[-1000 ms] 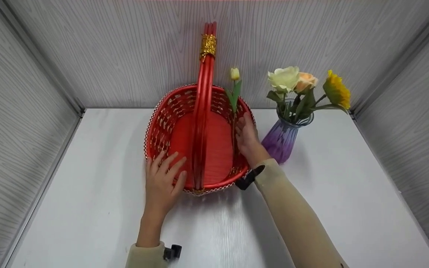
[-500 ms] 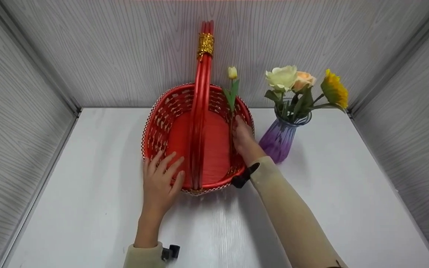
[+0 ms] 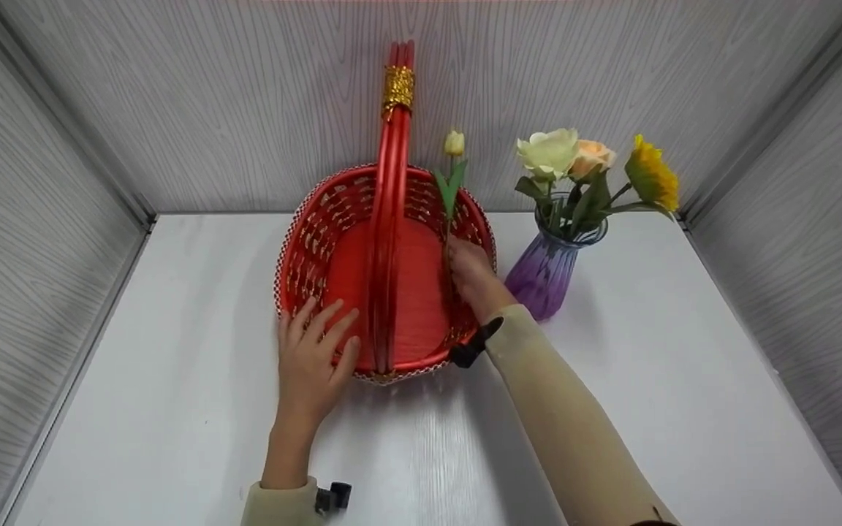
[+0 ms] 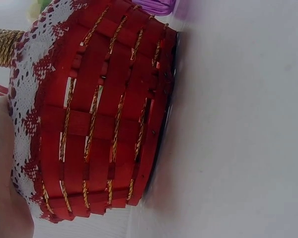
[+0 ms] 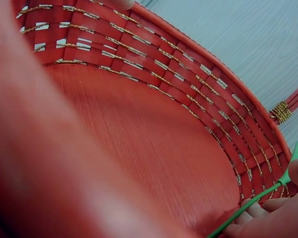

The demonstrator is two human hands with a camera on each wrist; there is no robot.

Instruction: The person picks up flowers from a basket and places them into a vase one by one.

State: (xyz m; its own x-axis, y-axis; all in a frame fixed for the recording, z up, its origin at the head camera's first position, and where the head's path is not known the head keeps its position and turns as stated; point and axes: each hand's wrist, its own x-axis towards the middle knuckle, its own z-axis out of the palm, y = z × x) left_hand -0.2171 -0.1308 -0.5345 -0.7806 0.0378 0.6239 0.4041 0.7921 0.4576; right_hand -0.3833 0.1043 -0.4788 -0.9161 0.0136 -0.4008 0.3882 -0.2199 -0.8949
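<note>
A red woven basket (image 3: 421, 321) with a tall arched handle (image 3: 386, 219) stands near the back wall. My left hand (image 3: 311, 372) rests over its front left rim, fingers spread and fairly straight inside. In the left wrist view, part of that hand (image 4: 5, 183) lies against the lace-trimmed rim. Reaching inside at the right, my right hand (image 3: 473, 274) grips the stem of a pale yellow tulip (image 3: 454, 143). The tulip stands upright along the right inner wall, its bloom above the rim. In the right wrist view, the green stem (image 5: 253, 201) crosses my fingers, thumb beside the leaf.
Right of the basket stands a blue-purple glass vase (image 3: 544, 281), close to my right forearm. It holds a pale rose (image 3: 549, 152), a peach rose (image 3: 591, 158) and a sunflower (image 3: 653, 174). Grey wood-grain walls (image 3: 245, 109) enclose the white table (image 3: 194, 351).
My right hand has moved slightly left and its fingers have curled in round the tulip's stem. The tulip has shifted slightly. My left hand stays at the rim.
</note>
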